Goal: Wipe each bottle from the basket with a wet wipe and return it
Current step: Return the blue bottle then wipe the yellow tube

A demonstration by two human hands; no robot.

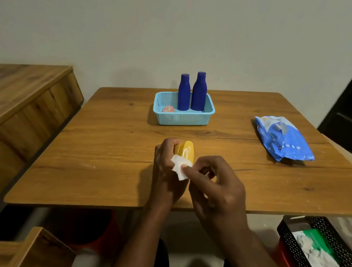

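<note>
Near the surface's front edge: right hand (214, 185) pinching a wet wipe (179, 167) against the yellow bottle (187, 152); left hand (167, 169) clamped round that bottle; wiping underway, seemingly; next, returning it to the basket (185, 116) beside two blue bottles (191, 92) toward the far edge.

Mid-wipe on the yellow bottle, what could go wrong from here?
1. The wet wipe is only pinched by the right hand; it might slip off the yellow bottle that the left hand grips.
2. The two blue bottles stand upright, close together in the basket; putting the yellow one back could topple them.
3. Both hands work near the table edge, so a dropped bottle may fall to the floor.
</note>
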